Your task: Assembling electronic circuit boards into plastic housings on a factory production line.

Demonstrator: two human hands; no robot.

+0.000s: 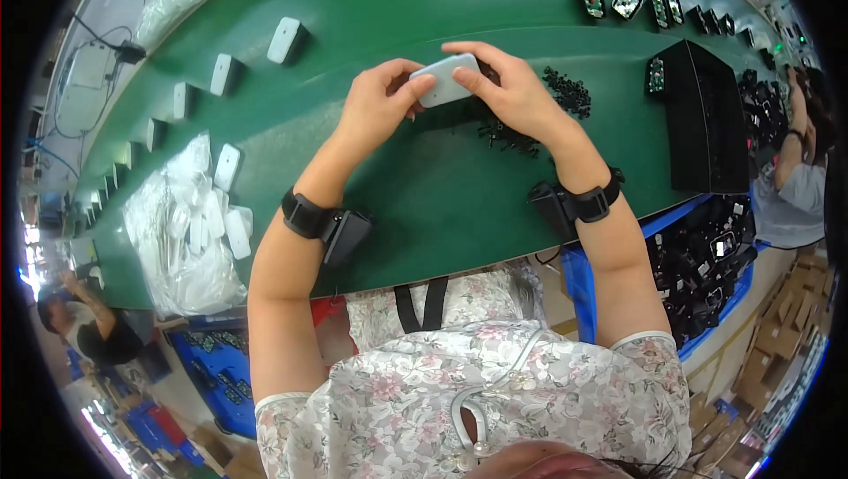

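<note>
Above the green table, both my hands hold a pale white-blue rectangular casing [447, 87] with rounded corners. My left hand [378, 101] closes on its left end, thumb on the upper face. At the other end, my right hand [519, 97] grips with the thumb across the face and the index finger along the far edge. The casing's underside is hidden. Close to my right hand lie two heaps of tiny black parts, one heap [567, 92] to its right and another heap [508, 137] below it.
White-topped casings [284, 41] stand in a curved row at the left. A clear plastic bag [181, 223] holds white covers. Black housings with green circuit boards [626, 3] line the far right, near a black box [702, 125]. A blue bin [579, 289] holds black parts. Co-workers sit at both sides.
</note>
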